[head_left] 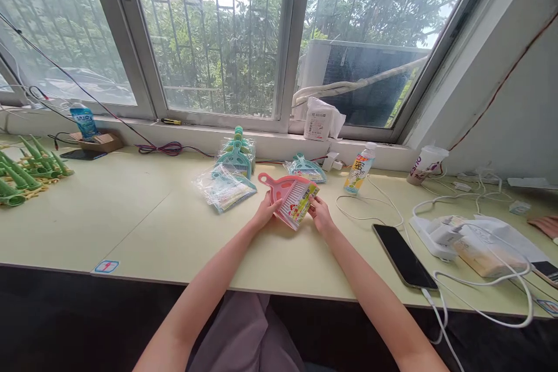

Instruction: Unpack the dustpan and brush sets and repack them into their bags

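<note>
A pink toy-sized dustpan [282, 193] with a white-bristled brush and a printed label card is held tilted above the table, its looped handle pointing up and left. My left hand [265, 213] closes on its lower left edge, thumb on the front. At the right edge, by the label, the fingers of my right hand [320, 213] grip it. Just left of it lies a clear plastic-wrapped set [226, 187]. Behind that, several green dustpan sets [236, 157] stand stacked in clear wrapping. Another wrapped blue-green set [305, 168] lies behind the pink dustpan.
To the right are a drink bottle [360, 168], a cup [427, 165], a phone [404, 256] on a charging cable, and a power strip [436, 238] among white cables. Green spiked plastic parts [30, 171] sit far left. A tissue pack [319, 121] stands on the sill.
</note>
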Demonstrator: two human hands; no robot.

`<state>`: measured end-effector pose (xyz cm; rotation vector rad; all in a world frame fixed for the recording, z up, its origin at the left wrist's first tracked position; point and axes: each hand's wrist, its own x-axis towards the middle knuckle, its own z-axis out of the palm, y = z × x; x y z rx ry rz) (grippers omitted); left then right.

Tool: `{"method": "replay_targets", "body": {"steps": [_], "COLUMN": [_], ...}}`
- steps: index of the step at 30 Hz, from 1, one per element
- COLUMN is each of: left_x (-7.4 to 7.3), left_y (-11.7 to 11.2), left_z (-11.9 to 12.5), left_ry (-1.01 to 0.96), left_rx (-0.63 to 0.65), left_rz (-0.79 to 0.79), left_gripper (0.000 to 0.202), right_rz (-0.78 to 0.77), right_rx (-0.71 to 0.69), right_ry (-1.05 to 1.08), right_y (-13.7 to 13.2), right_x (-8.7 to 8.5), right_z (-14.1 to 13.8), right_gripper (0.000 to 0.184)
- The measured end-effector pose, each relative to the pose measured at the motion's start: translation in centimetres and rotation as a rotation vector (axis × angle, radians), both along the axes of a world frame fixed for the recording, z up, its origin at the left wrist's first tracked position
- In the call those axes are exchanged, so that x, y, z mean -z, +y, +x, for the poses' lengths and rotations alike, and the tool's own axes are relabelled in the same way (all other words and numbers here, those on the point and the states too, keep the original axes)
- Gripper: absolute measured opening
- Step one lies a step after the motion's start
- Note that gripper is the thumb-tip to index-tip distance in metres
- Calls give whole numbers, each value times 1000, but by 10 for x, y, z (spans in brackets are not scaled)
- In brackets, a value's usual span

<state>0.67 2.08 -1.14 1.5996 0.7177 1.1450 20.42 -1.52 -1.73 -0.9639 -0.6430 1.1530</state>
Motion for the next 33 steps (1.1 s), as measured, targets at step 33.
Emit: {"method": "replay_targets", "body": {"steps": [33], "left_x": [-2], "left_y": [-9], "left_z": [-4], "left_ry": [210], "left_rx": [-235], "left_rz": [62], "left_gripper": [39], "right_rz": [234], "right_rx": [263], "right_ry": [-1611], "right_y": [-22], "right_x": [-9], "right_z": [-29], "right_gripper": [31]}}
